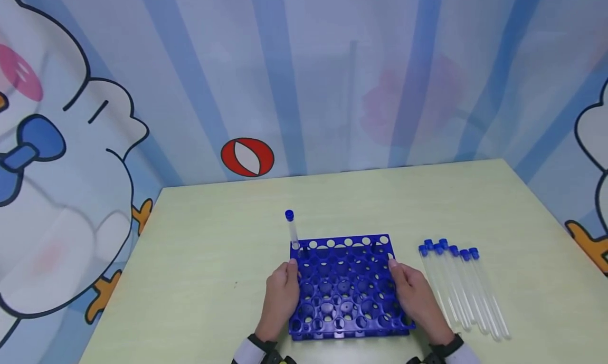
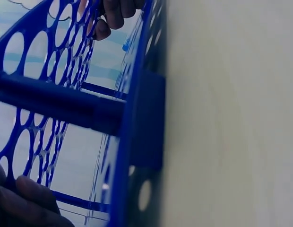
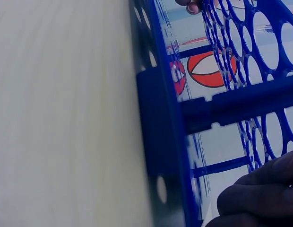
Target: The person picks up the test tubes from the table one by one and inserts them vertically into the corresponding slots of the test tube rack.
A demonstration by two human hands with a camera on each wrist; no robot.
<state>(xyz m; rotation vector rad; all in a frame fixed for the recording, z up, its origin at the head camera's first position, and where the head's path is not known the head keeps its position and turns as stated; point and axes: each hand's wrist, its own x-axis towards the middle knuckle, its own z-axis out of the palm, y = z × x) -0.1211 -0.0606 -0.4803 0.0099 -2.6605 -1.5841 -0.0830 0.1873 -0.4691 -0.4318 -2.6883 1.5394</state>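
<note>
A blue plastic test tube rack [image 1: 349, 295] with rows of round holes sits between both hands on the table. My left hand [image 1: 281, 295] grips its left side, thumb on top; in the left wrist view the curled fingers [image 2: 30, 201] show at the upper plate. Its right side is held by my right hand [image 1: 418, 295], whose fingers [image 3: 260, 194] curl at the upper plate in the right wrist view. One capped test tube [image 1: 292, 229] stands upright in the far left corner hole. Several clear test tubes [image 1: 463, 285] with blue caps lie together to the right.
The pale table [image 1: 214, 248] ends at a back edge against a blue striped backdrop [image 1: 323, 79] printed with cartoon figures and a red ball [image 1: 247, 157]. The loose tubes lie close beside my right hand and wrist.
</note>
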